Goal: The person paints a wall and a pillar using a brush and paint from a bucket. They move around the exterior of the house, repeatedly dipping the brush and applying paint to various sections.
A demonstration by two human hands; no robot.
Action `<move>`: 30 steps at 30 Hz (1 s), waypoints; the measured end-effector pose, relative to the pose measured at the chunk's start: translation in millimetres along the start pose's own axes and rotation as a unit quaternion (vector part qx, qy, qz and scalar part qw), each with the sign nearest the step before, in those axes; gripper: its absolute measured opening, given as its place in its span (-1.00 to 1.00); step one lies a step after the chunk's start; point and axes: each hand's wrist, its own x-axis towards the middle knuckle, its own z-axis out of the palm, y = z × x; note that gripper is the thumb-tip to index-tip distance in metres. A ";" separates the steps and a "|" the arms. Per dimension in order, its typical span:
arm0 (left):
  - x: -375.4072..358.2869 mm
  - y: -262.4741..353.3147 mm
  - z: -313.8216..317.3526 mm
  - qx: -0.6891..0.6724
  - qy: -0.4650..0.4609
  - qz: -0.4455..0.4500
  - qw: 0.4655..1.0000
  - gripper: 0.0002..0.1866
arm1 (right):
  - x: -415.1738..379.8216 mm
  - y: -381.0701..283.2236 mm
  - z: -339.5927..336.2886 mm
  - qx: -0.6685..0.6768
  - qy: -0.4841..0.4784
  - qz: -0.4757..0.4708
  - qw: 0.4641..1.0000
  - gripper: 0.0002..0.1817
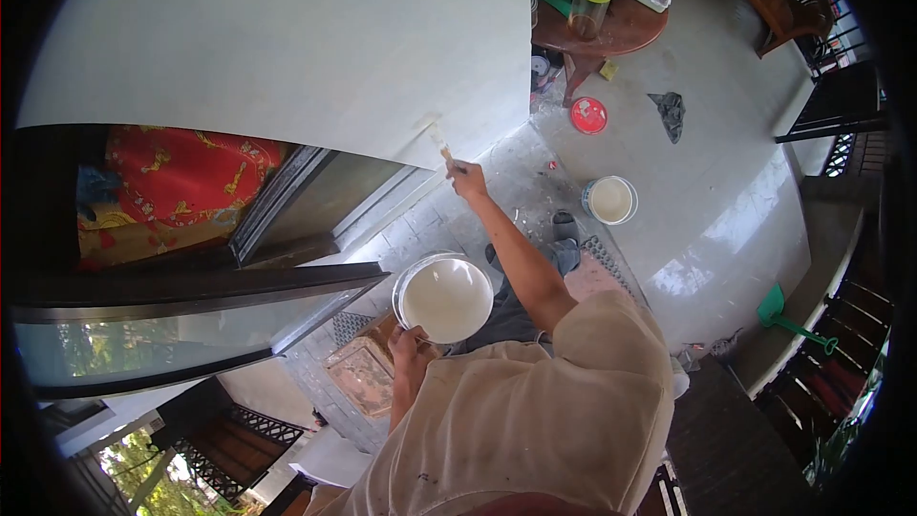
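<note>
My right hand is closed round the handle of a paintbrush. The brush's bristles meet the lower edge of a white wall, beside a brownish smudge. In front of my body, a white bucket of off-white paint hangs tilted a little toward me. Its near left side is gripped by my left hand, with the fingers curled at the rim.
A second paint bucket stands on the floor to the right, near a red lid and a dark rag. Beyond is a round wooden table with a clear jug. A glass door juts in at left.
</note>
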 end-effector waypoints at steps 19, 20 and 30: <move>0.6 -18.6 -10.0 0.013 -0.003 -0.008 1.000 -0.70 | -53.7 -59.2 11.5 0.011 -0.087 -0.143 0.986 -0.75; 1.7 -19.7 -13.2 0.007 -0.003 -0.009 1.000 -0.70 | -58.5 -54.2 7.5 -0.007 -0.082 -0.172 0.982 -0.75; -9.0 -19.6 -13.6 -0.042 0.033 0.001 0.999 -0.69 | -57.2 -95.4 36.5 -0.063 -0.094 -0.136 0.984 -0.58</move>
